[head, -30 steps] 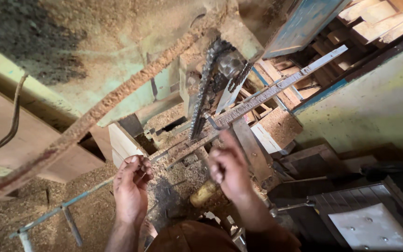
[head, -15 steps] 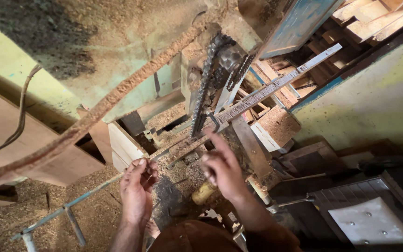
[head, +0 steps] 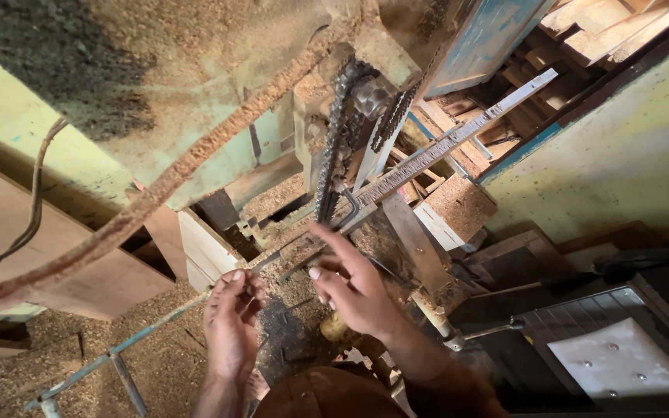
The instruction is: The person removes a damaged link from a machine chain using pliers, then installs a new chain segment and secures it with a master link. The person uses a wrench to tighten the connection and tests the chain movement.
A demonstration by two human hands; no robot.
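Dusty metal rod [head: 195, 303] pinched in left hand [head: 230, 321]; right hand [head: 354, 286], fingers spread, just beside it.

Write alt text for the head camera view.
A person's left hand pinches a long thin metal rod while the right hand reaches toward a sawdust-caked machine's toothed metal bar, beside a dark drive chain. Sawdust covers the floor.

Head cam, close, prob. steeply downward
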